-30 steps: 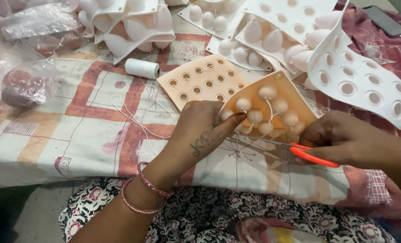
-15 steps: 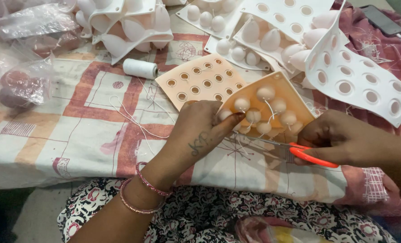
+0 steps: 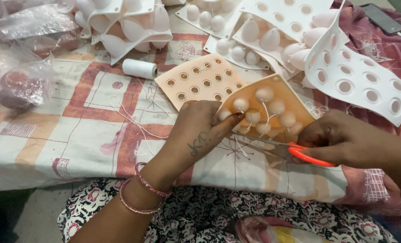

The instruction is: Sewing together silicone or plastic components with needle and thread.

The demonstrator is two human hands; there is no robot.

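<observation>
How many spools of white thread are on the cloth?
1: the thread spool lies on its side on the patterned cloth, left of the flat orange mould. Others may be hidden under the white moulds.

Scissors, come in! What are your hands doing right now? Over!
Left hand steadies the peach mould, domes up. Right hand grips orange-handled scissors, blades at the mould's lower edge among white threads. Nothing blocking.

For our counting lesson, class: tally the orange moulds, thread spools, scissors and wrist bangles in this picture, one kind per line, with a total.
Orange moulds: 2, flat mould, tilted mould
Thread spools: 1
Scissors: 1
Bangles: 2
Total: 6
</observation>
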